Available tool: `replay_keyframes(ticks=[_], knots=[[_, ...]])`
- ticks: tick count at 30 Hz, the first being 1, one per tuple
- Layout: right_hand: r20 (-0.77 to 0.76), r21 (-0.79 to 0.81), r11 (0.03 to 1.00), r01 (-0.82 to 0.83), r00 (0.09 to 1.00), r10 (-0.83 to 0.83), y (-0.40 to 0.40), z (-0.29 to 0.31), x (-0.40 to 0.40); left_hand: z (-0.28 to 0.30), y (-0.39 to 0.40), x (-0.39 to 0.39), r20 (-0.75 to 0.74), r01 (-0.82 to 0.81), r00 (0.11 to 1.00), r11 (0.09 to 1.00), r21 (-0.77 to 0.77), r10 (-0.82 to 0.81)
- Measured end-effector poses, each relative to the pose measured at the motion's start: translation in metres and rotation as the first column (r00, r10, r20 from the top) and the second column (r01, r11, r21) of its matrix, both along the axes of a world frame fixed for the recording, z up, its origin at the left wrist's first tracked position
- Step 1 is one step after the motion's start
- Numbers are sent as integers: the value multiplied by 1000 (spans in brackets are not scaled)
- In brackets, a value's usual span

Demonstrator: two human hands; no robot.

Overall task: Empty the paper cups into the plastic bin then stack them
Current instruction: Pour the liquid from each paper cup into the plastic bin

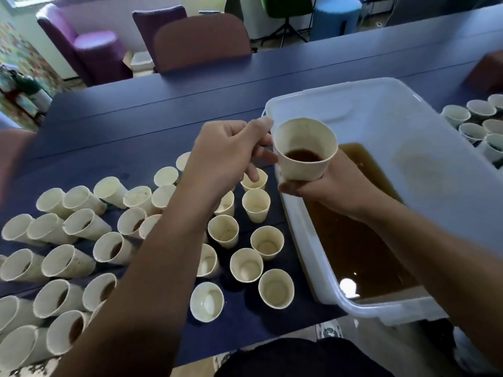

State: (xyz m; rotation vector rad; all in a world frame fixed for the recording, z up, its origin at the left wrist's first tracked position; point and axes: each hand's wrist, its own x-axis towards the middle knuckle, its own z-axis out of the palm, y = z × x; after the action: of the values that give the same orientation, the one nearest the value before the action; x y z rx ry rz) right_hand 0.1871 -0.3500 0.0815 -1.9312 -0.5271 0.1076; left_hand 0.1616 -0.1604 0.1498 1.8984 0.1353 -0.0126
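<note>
Centrally, a paper cup (304, 149) holding a little brown liquid is gripped from below by the right hand (324, 186), fingers curled around its base, above the near-left edge of the white plastic bin (381, 110). The bin is partly filled with brown liquid (353, 240). The left hand (228, 153) is held just beside the cup, fingers loosely curled, with nothing gripped. Emptied cups (246, 265), upright and toppled, are spread over the blue counter (136, 104); further cups (473, 123) are seen beyond the bin.

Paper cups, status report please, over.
Right hand grips paper cup, brown liquid inside, over plastic bin. Left hand beside it, holding nothing. Nothing blocking the pour.
</note>
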Motion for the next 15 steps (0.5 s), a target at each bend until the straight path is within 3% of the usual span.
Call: replay_keyframes(ticks=[3, 7, 12, 15], knots=[[75, -92, 993, 80, 995, -73, -18, 1, 7, -18, -8, 4, 74, -22, 997, 999, 49, 18], [81, -190, 971, 146, 988, -133, -38, -12, 18, -53, -22, 6, 71, 83, 991, 933, 349, -115], [66, -250, 946, 208, 978, -197, -54, -30, 29, -77, -31, 4, -122, 397, 913, 774, 493, -390], [40, -288, 928, 238, 971, -237, -59, -42, 34, -83, -32, 5, -223, 480, 875, 708, 518, -431]])
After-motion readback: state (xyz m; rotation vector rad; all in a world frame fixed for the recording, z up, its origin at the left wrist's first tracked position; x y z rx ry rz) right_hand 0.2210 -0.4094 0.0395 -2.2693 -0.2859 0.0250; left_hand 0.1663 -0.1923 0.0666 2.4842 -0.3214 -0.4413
